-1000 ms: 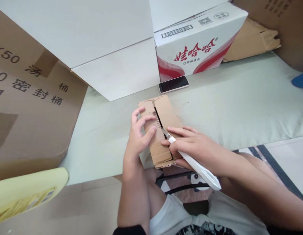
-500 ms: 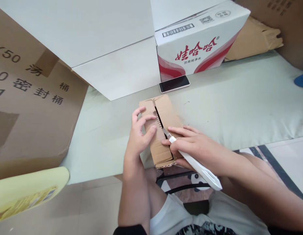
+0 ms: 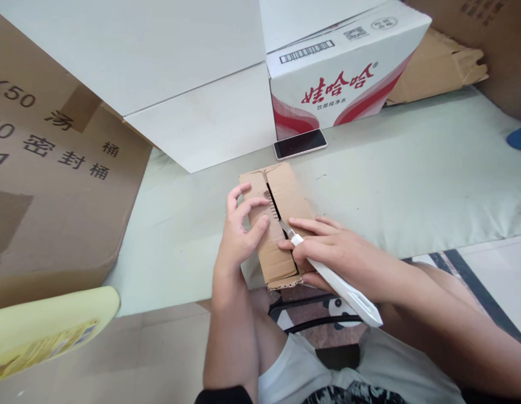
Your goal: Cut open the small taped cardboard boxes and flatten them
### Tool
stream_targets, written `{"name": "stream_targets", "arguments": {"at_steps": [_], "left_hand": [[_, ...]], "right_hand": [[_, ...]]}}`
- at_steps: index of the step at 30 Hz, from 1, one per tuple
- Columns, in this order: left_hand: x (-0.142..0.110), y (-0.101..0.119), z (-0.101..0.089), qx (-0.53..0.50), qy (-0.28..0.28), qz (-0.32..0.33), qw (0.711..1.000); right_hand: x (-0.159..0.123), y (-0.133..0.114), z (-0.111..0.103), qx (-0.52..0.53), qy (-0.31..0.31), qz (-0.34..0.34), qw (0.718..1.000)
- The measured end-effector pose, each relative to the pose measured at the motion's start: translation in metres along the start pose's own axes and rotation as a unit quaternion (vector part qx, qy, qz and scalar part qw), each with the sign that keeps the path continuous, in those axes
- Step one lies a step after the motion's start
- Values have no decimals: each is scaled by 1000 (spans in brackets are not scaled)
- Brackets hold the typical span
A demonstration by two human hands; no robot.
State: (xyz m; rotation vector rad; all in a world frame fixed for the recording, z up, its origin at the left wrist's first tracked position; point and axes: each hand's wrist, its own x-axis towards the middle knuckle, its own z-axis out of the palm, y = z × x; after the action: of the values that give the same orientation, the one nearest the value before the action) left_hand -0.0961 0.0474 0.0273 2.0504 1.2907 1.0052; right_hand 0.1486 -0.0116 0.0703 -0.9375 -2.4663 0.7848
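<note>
A small brown cardboard box [image 3: 272, 247] lies on the pale green surface in front of me, with a dark slit between its two top flaps. Short printed or cut marks run along the slit. My left hand [image 3: 242, 230] rests on the left flap, its fingers apart and slightly curved, the thumb and fingertips touching the cardboard. A white utility knife [image 3: 333, 278] is in my right hand [image 3: 342, 252], which is closed around it. The blade tip is at the slit, near the middle of the box. Fingers of my right hand also touch the right flap and side.
Behind the box lies a phone [image 3: 300, 145] against a white and red carton [image 3: 348, 90]. Large white boxes [image 3: 201, 123] stand at back left, a big brown carton [image 3: 67, 185] further left. A yellow-green container [image 3: 54, 331] is at lower left, a blue object [image 3: 519, 138] at far right.
</note>
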Motion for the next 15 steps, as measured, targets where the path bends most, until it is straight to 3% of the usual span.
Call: {"name": "stream_targets", "arguments": {"at_steps": [15], "left_hand": [[1, 2, 0, 6, 4, -15, 1000]], "right_hand": [[0, 1, 1, -8, -2, 1, 1000]]}}
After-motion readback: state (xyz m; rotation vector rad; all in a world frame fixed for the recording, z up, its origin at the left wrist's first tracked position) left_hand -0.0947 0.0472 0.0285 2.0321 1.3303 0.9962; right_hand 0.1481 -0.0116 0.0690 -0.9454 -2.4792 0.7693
